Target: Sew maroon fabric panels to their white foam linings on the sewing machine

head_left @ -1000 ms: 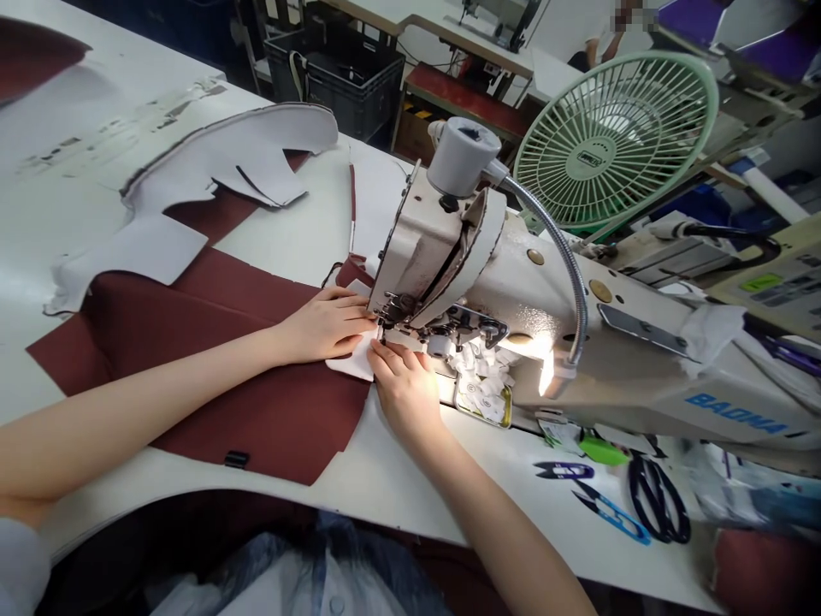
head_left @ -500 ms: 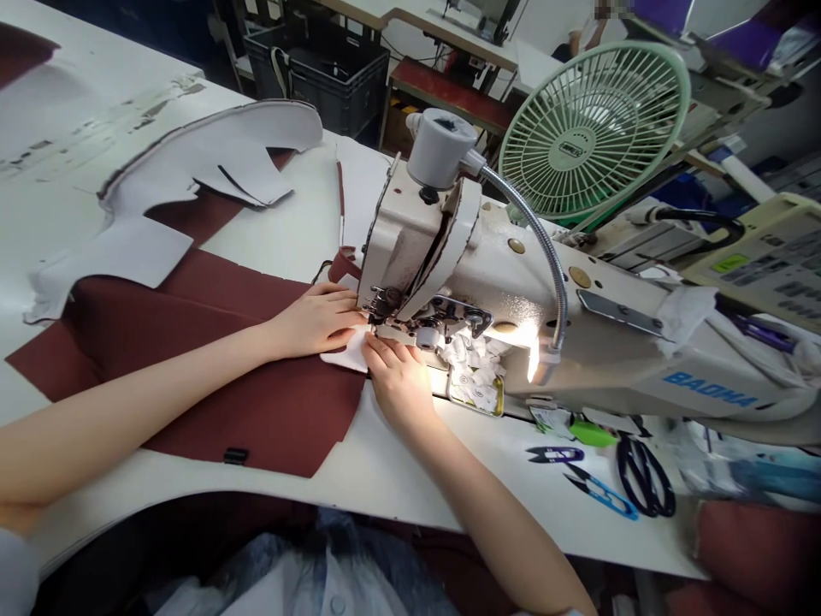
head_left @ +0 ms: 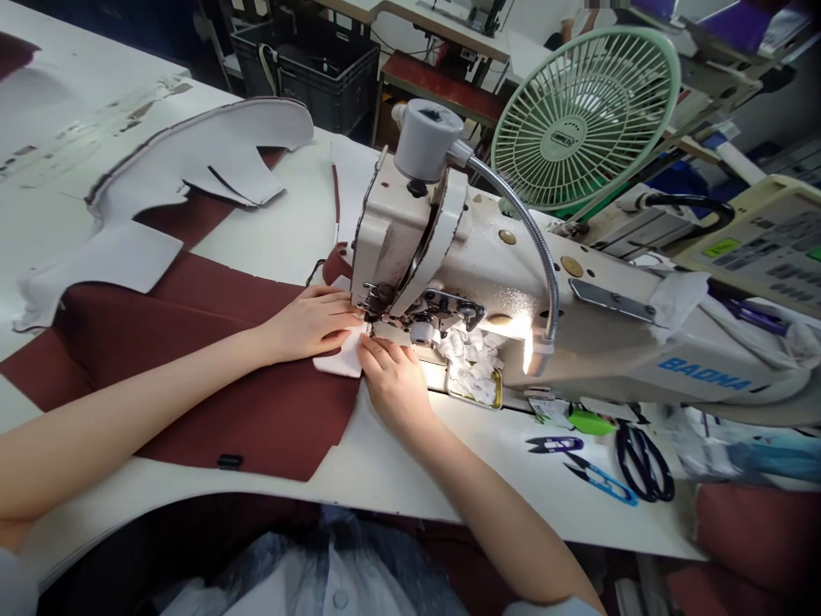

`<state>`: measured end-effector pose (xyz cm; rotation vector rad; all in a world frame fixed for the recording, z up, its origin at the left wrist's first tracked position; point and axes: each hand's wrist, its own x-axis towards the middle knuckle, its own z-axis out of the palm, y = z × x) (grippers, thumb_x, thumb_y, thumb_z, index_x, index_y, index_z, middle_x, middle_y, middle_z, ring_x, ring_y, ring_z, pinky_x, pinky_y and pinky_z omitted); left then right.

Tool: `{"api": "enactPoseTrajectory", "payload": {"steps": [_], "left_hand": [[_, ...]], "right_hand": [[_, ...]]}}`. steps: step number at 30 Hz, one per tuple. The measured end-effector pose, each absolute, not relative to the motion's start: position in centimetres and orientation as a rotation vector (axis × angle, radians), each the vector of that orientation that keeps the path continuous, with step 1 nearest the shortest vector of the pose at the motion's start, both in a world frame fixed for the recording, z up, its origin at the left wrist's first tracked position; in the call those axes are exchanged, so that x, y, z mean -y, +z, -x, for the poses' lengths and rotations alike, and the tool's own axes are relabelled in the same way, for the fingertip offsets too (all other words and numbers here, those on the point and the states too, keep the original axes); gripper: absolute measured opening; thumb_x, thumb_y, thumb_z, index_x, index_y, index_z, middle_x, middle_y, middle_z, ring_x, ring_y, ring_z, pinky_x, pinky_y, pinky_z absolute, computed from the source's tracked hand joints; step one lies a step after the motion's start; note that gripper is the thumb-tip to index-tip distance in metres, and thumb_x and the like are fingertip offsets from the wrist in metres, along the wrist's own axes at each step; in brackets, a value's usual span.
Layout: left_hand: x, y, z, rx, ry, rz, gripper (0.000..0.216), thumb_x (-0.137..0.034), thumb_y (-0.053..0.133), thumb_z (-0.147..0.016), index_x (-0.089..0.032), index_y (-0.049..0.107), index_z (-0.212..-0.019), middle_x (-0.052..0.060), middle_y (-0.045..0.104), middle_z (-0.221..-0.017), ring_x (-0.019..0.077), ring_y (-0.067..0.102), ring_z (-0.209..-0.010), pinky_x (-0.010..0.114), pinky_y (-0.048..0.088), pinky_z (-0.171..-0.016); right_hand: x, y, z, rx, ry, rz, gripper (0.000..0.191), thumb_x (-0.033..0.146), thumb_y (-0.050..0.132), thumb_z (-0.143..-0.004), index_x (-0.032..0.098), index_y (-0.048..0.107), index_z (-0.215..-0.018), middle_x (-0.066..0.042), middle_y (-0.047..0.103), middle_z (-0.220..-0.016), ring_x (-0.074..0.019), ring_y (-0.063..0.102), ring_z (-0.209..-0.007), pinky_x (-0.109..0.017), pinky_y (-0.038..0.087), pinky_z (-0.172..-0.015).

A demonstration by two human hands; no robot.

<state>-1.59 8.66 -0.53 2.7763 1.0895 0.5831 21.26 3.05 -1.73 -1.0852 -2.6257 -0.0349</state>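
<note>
A dark red fabric panel [head_left: 244,402] lies on the white table in front of a cream sewing machine [head_left: 500,291]. A small white fabric piece [head_left: 337,364] lies on the red panel under the needle. My left hand [head_left: 308,321] rests flat on the red fabric left of the needle, fingers stretched toward the presser foot. My right hand [head_left: 394,381] lies just below the needle, fingertips pressing the white piece down.
White and red cut fabric pieces [head_left: 192,171] lie at the back left. A green fan [head_left: 581,120] stands behind the machine. A tin of white labels [head_left: 478,385], thread snips [head_left: 603,479] and black scissors [head_left: 645,462] lie to the right. A black crate [head_left: 321,73] sits beyond the table.
The view has shifted slightly, so everything sits a little further left and up. Both hands stay at the needle, holding the white piece on the red fabric.
</note>
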Motion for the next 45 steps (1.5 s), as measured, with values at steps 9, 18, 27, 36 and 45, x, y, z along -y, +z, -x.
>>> {"api": "enactPoseTrajectory", "payload": {"steps": [9,18,27,36,45], "left_hand": [[-2.5,2.6,0.1,-1.137,0.348,-2.62,0.06,-0.017,0.056,-0.075,-0.016,0.054,-0.135,0.012,0.056,-0.139,0.0293,0.051,-0.126,0.041,0.041,-0.105],[-2.6,0.2,-1.2,-1.375,0.847,-2.205,0.03,-0.029,0.039,-0.103,-0.017,0.066,-0.107,0.006,0.068,-0.107,0.0203,0.061,-0.103,0.036,0.05,-0.093],[-4.0,-0.1,-0.6,-1.038,0.765,-2.621,0.03,-0.022,0.04,-0.102,-0.016,0.066,-0.114,0.009,0.068,-0.112,0.0213,0.06,-0.106,0.037,0.051,-0.095],[-4.4,-0.4,-1.0,-1.074,0.714,-2.647,0.029,-0.017,0.038,-0.102,-0.013,0.065,-0.113,0.01,0.067,-0.108,0.0214,0.06,-0.099,0.038,0.054,-0.089],[-6.8,-0.9,0.8,-0.918,0.744,-2.707,0.032,-0.022,0.041,-0.103,-0.022,0.066,-0.122,0.007,0.071,-0.112,0.0191,0.063,-0.107,0.034,0.053,-0.096]], "right_hand": [[-2.0,-0.7,-21.6,2.523,0.133,1.247,0.01,0.02,0.057,-0.093,0.016,0.063,-0.1,-0.01,0.065,-0.104,-0.0239,0.055,-0.094,-0.035,0.045,-0.082],[-0.7,-1.8,-21.5,2.634,-0.075,0.905,0.025,0.012,0.044,-0.1,0.015,0.067,-0.107,-0.01,0.069,-0.107,-0.0192,0.059,-0.093,-0.033,0.044,-0.075],[-1.2,-1.9,-20.8,2.707,-0.108,0.884,0.02,0.009,0.047,-0.097,0.016,0.066,-0.101,-0.009,0.065,-0.1,-0.0211,0.057,-0.096,-0.035,0.045,-0.076],[-2.0,-1.9,-20.7,2.707,-0.129,0.978,0.021,0.012,0.045,-0.097,0.015,0.065,-0.104,-0.012,0.065,-0.105,-0.023,0.056,-0.105,-0.034,0.045,-0.077],[-1.7,-2.0,-20.5,2.696,-0.104,0.965,0.022,0.01,0.048,-0.098,0.011,0.065,-0.112,-0.015,0.066,-0.114,-0.0247,0.057,-0.115,-0.035,0.046,-0.079]]}}
